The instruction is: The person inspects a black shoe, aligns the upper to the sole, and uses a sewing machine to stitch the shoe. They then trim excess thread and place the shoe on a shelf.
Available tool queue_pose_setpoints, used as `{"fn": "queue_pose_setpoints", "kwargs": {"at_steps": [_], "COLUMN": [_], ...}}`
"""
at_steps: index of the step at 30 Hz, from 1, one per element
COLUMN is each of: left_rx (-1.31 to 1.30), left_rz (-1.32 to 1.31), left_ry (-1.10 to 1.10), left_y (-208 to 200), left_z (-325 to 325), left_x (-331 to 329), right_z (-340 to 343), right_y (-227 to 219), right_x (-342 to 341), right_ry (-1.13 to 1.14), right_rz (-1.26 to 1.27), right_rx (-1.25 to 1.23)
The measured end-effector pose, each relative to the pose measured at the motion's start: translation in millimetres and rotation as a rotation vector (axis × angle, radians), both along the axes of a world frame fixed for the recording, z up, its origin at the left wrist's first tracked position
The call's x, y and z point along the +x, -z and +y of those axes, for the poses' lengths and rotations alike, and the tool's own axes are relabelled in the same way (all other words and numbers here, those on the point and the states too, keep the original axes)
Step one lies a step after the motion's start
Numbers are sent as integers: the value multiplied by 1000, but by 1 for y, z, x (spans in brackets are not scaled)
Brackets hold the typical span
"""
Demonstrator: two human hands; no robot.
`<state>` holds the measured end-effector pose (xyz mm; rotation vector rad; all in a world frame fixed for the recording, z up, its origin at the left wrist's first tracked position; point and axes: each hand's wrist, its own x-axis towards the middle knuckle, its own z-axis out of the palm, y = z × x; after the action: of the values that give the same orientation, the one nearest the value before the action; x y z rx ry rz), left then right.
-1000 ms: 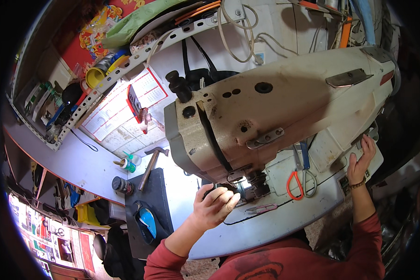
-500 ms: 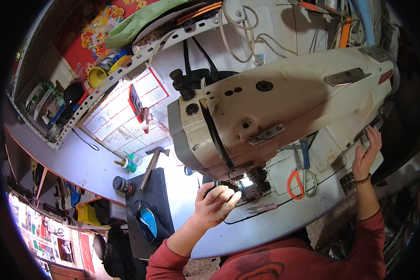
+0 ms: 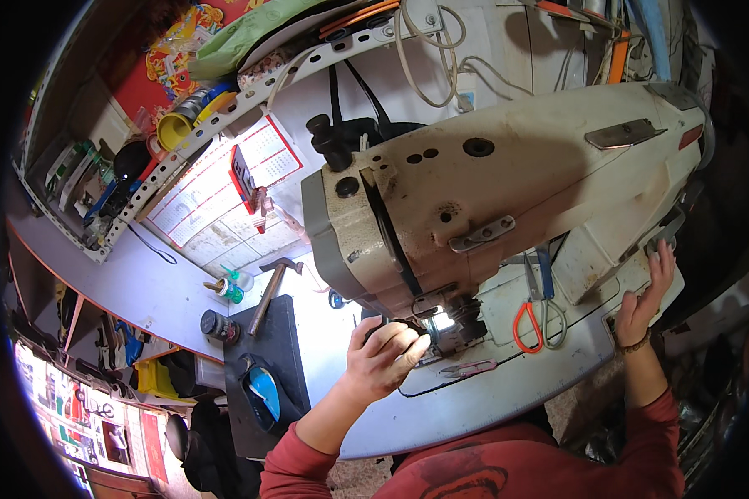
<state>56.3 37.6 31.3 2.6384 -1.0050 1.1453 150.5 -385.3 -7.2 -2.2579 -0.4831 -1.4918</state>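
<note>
A large beige sewing machine (image 3: 424, 187) spans the bench, its head end toward my left. Beside its lit needle area, my left hand (image 3: 383, 362) is closed, fingers curled round a dark piece that the hand and the machine head mostly hide. At the machine's right end, my right hand (image 3: 641, 299) has its fingers stretched out. Its fingertips are beside a grey metal part (image 3: 667, 231); whether they touch it I cannot tell. Between my hands, scissors with orange and grey handles (image 3: 528, 326) and small pink-handled snips (image 3: 468, 368) lie on the machine bed and table.
Left of the machine, a hammer (image 3: 268, 298) rests on a black board (image 3: 273, 339), near a dark shoe part with a blue inside (image 3: 263, 394). A dark jar (image 3: 220, 326) and a green-and-white bottle (image 3: 230, 290) stand close by. A perforated metal shelf rail (image 3: 250, 100) crosses above.
My right hand has come slightly down and away from the grey part at the machine's right end, its fingers straighter. My left hand stays closed by the needle area.
</note>
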Motion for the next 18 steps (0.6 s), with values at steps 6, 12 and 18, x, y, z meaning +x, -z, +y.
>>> {"fn": "queue_pose_setpoints", "kwargs": {"at_steps": [6, 12, 18], "left_rx": [-22, -51, -61], "left_rz": [-10, -15, -23], "left_ry": [-41, -59, -79], "left_y": [0, 1, 1], "left_z": [-5, -9, -12], "left_x": [1, 1, -1], "right_z": [62, 133, 190], "right_y": [39, 31, 7], "right_x": [-35, -55, -45], "right_ry": [-263, -568, -737], "right_rz": [69, 284, 345], "right_rx": [-35, -86, -97]}}
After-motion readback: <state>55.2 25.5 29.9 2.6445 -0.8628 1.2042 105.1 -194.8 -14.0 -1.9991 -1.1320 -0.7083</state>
